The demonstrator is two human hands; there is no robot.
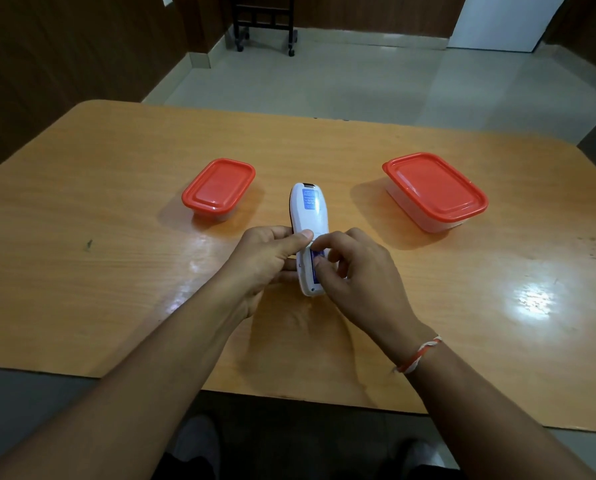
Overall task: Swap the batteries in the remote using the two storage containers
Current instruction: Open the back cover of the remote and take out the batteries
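Early stage. Left hand (269, 258) grips white remote (309, 216), back side up, above tabletop (116, 271). Right hand (355, 268) fingertips pinch at exposed battery (316, 255) in open compartment. Small container (218, 188) and large container (435, 190) both lidded, untouched; removal, swap, refit remain.

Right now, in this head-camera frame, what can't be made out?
- Contents of the small container and large container: closed red lids hide them.
- Battery bay of the remote: fingers of the left hand and right hand cover most of it, so no battery count.
- Blue label text on the remote: too small.
- Remote's button face: turned away.
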